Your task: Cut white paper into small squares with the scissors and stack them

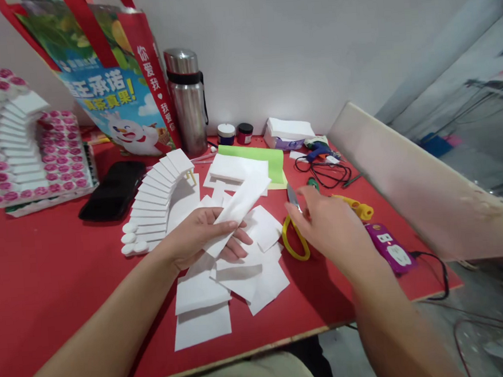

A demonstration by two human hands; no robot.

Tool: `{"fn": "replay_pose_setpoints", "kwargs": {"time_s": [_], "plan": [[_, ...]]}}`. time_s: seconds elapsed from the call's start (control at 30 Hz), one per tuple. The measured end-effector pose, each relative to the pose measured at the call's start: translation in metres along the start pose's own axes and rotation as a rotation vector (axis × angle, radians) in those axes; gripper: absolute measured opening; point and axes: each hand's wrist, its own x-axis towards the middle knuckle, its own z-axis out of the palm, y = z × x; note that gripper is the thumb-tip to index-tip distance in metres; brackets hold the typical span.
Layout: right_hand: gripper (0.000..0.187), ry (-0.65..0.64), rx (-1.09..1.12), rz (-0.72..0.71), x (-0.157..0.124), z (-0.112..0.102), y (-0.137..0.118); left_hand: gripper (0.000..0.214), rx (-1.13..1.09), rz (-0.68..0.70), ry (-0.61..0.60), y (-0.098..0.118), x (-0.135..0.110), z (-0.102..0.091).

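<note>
While loose white sheets (pixel 203 328) lie near the front edge of the red desk (pixel 47 283), left hand (pixel 194 232) holds a white paper strip (pixel 246 200) over them, right hand (pixel 326 220) is at the scissors (pixel 285 239), can't tell if its fingers grip, white model staircase (pixel 151 202) beyond, steel flask (pixel 190 109) at back.

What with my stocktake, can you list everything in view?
Curved stepped model: 1, white, left
Flowered stepped model: 1, pink/white, left
Flat phone: 1, black, left
Printed bag: 1, multicoloured, back
Steel flask: 1, silver, back
Round jars: 2, blue/red, back
Tissue pack: 1, white/purple, back
Sheet: 1, green, centre
Paper pieces: several, white, centre
Scissors: 1, yellow-handled, right
Gun-shaped tool: 1, blue, right
Socket strip: 1, purple, right
Panel: 1, white, right
Table: 1, red, below
Left hand: 1, bare, holding white strip
Right hand: 1, bare, by scissors
</note>
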Motion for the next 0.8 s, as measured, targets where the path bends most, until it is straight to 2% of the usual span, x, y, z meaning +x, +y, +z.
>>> {"fn": "replay_pose_setpoints", "kwargs": {"time_s": [0.07, 0.13, 0.27, 0.4, 0.47, 0.53, 0.6, 0.67, 0.73, 0.8], "plan": [[0.030, -0.191, -0.250, 0.041, -0.011, 0.003, 0.004, 0.031, -0.010, 0.006, 0.014, 0.001, 0.000, -0.001], [0.030, -0.306, -0.332, 0.069, -0.019, 0.012, 0.006, 0.031, -0.010, 0.006, 0.020, 0.002, -0.001, -0.002], [0.036, -0.332, -0.296, 0.122, -0.019, 0.028, 0.010, 0.031, 0.008, 0.010, 0.036, 0.004, -0.002, 0.000], [0.048, -0.328, -0.146, 0.189, -0.013, 0.027, 0.022, 0.028, 0.004, 0.013, 0.064, 0.006, -0.002, 0.001], [0.056, -0.271, -0.021, 0.202, -0.014, 0.024, 0.031, 0.026, -0.015, 0.021, 0.076, 0.006, -0.002, 0.001], [0.058, -0.210, 0.242, 0.165, -0.018, 0.018, 0.039, 0.023, -0.032, 0.045, 0.080, 0.007, -0.002, 0.000], [0.056, -0.223, 0.619, 0.095, -0.024, 0.008, 0.045, 0.022, -0.036, 0.074, 0.076, 0.007, -0.002, 0.000], [0.054, -0.296, 0.924, 0.037, -0.032, -0.005, 0.049, 0.022, -0.030, 0.099, 0.075, 0.007, -0.003, 0.000], [0.052, -0.372, 1.038, -0.010, -0.040, -0.017, 0.050, 0.022, -0.033, 0.112, 0.074, 0.007, -0.004, 0.001], [0.053, -0.448, 0.999, -0.074, -0.046, -0.028, 0.049, 0.021, -0.045, 0.118, 0.067, 0.007, -0.004, 0.003]]}}
